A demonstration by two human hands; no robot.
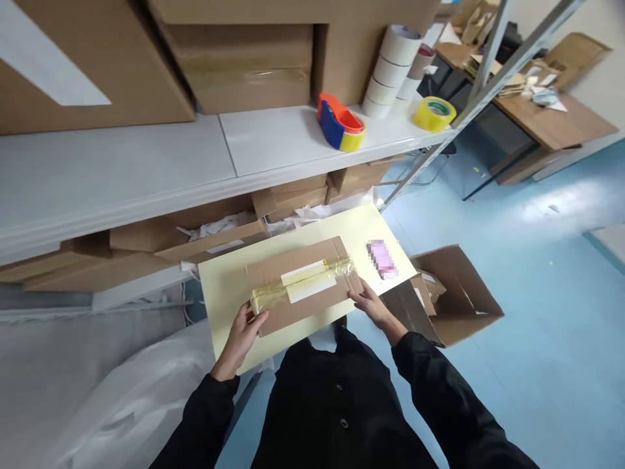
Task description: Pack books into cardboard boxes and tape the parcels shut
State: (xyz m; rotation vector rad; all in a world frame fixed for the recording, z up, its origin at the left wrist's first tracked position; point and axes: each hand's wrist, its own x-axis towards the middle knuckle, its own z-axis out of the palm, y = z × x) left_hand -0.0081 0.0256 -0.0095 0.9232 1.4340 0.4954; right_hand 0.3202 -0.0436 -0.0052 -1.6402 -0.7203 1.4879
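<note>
A flat cardboard box [322, 260], sealed along its top with clear tape and bearing a white label [308, 281], lies on a small pale-yellow table [224, 286]. My left hand [243, 333] grips the box's near-left corner, thumb on top. My right hand [370, 305] holds the near-right corner, fingers on its edge. Both sleeves are black.
A pink blurred item [382, 258] lies on the table to the right of the box. An open carton [454, 293] sits on the blue floor at right. The white shelf [146, 163] behind carries a tape dispenser [340, 123], tape rolls [433, 113] and large cartons [249, 58].
</note>
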